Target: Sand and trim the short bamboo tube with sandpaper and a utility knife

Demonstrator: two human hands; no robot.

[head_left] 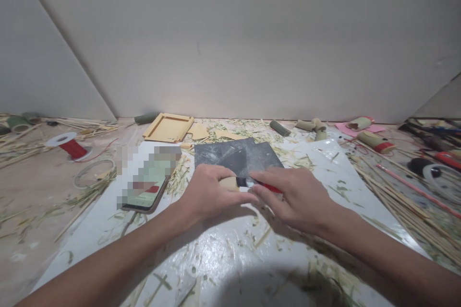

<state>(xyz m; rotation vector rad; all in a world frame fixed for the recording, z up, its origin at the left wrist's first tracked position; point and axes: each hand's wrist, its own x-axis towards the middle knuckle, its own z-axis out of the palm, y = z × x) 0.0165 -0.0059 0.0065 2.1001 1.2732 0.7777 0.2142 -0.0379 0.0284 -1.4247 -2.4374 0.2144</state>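
My left hand (211, 189) is closed around a short pale bamboo piece (229, 183), which has a dark band at its right end. Close against it, my right hand (297, 196) grips a red-handled tool (271, 187). A small shiny part shows between the fingers near the dark band; the tool's exact kind is mostly hidden by the hand. Beneath and just beyond both hands lie dark, dusty sheets that look like sandpaper (230, 151). A white sheet (223, 249) strewn with green and pale shavings spreads under my forearms.
Left of the hands lies a phone (151, 187) with a cable. Farther out are a red thread spool (72, 147) and a wooden frame (169, 128). Bamboo tubes (280, 128) rest along the wall (245, 57); thin sticks (403, 201) lie at right beside a pink pencil-like rod (418, 189).
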